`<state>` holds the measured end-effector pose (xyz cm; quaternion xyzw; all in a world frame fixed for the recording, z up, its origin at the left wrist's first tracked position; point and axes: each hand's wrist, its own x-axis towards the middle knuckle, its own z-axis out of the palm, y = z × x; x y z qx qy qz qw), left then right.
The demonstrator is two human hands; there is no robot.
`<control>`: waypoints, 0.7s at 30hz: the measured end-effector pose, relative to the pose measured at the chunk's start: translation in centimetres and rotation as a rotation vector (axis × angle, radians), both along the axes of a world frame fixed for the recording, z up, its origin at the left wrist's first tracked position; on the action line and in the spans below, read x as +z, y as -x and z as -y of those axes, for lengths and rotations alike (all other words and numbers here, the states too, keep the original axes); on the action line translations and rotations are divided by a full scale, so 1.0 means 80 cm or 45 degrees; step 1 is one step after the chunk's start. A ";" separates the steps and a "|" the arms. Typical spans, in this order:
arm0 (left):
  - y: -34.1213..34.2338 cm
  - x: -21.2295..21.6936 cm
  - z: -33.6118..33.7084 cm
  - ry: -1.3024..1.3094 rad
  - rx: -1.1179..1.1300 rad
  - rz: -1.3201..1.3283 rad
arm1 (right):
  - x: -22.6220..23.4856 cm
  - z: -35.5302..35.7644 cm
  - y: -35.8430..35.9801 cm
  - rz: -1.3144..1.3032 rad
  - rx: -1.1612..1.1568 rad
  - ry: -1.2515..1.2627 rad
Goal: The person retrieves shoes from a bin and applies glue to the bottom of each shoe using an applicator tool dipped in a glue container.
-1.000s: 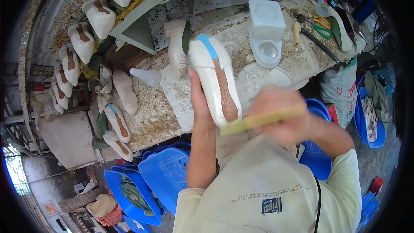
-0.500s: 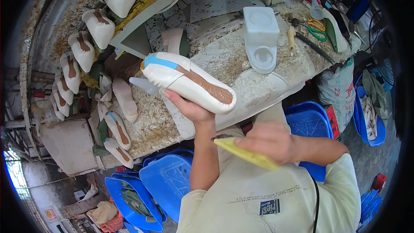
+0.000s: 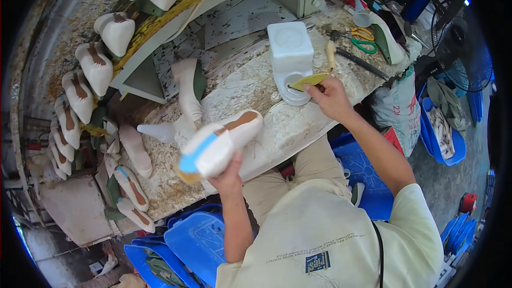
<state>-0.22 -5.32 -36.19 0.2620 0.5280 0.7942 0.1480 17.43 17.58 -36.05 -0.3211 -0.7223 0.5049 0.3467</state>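
Head view, contents: a white plastic container [image 3: 290, 58] on the speckled tabletop [image 3: 250, 90], its round front well holding something you cannot make out; a blue bin [image 3: 440, 128] at right holding pale pieces. Your right hand [image 3: 332, 97] pinches a yellow scraper [image 3: 309, 80] between its fingers, tip at the well's rim. Your left hand [image 3: 229, 173] holds a white shoe last [image 3: 221, 143] above the tabletop's near edge, fingers wrapped underneath; it bears a brown insole strip and blue tape at one end.
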 end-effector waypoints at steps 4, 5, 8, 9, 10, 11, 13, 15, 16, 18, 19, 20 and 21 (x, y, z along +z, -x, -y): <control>-0.015 -0.008 0.008 0.335 -0.003 -0.356 | -0.013 -0.014 -0.001 -0.035 0.023 0.194; -0.019 -0.001 0.011 0.404 -0.056 -0.396 | -0.015 -0.016 -0.001 -0.033 0.022 0.196; -0.029 0.007 0.019 0.672 -0.116 -0.670 | -0.016 -0.016 0.000 0.034 0.022 0.095; -0.031 0.004 0.020 0.675 -0.113 -0.669 | -0.013 -0.013 0.000 0.076 0.053 0.044; -0.033 0.002 0.022 0.702 -0.096 -0.728 | -0.009 -0.010 0.000 0.118 0.082 -0.007; -0.034 0.000 0.025 0.728 -0.078 -0.788 | -0.010 -0.007 0.002 0.117 0.085 -0.005; -0.036 0.001 0.028 0.745 -0.073 -0.812 | -0.011 -0.003 0.009 0.078 0.059 -0.014; -0.039 0.003 0.028 0.763 -0.016 -0.947 | 0.005 -0.009 0.011 0.069 0.014 0.318; -0.043 -0.005 0.024 0.664 0.068 -0.812 | 0.011 -0.009 0.014 0.060 -0.026 0.650; -0.047 -0.023 0.020 0.484 0.110 -0.721 | 0.020 -0.002 0.012 -0.124 0.018 0.914; -0.056 -0.031 0.025 0.132 -0.039 -0.050 | 0.040 0.015 0.014 -0.160 0.126 1.068; -0.046 -0.014 0.016 0.373 0.191 -0.921 | 0.057 0.041 0.018 -0.217 0.199 1.090; -0.043 -0.015 0.014 0.343 0.153 -0.833 | 0.079 0.070 0.025 -0.223 0.228 1.037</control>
